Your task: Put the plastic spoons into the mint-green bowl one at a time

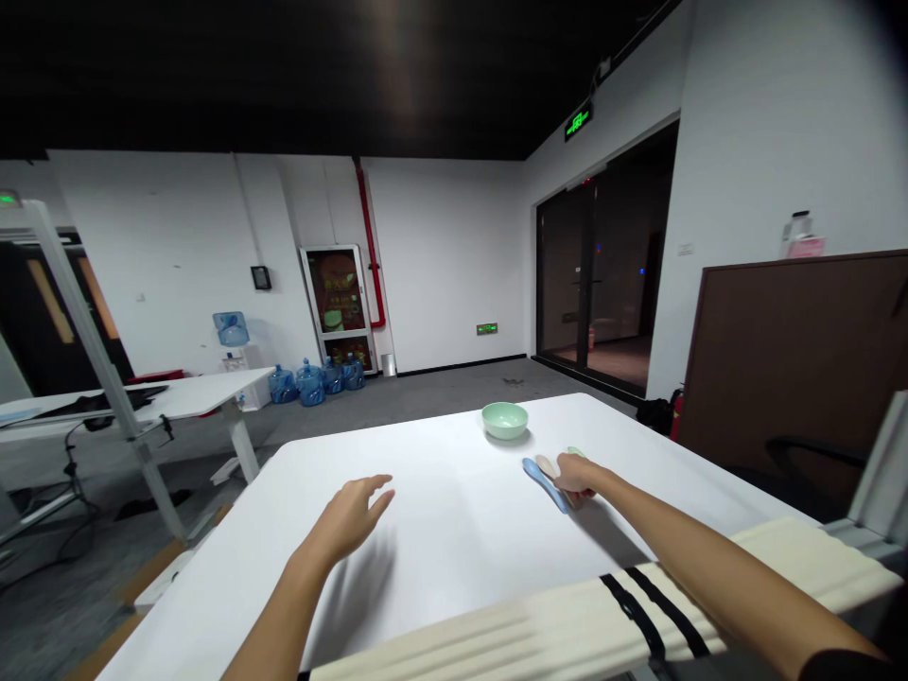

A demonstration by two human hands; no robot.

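Right hand first: it's narrowed, fingers curled down over a little cluster of spoons, though whether that's a firm grip I can't tell from here! Right against those fingers lies a blue plastic spoon, slanting down the table, with a beige spoon just beside it and a pale green spoon peeking out beyond the knuckles. Just ahead of the cluster sits a mint-green bowl, upright on its own, not touching the spoons. Over to the left hand: wide open, fingers spread, holding nothing, hovering above the bare tabletop with its shadow falling below it, well apart from the bowl and spoons. All of this is on a white table, with a cream ribbed strip banded in black across its near edge. Further out, a second white desk stands to the left, blue water bottles line the far wall, and a fire extinguisher stands by the dark glass doors on the right!
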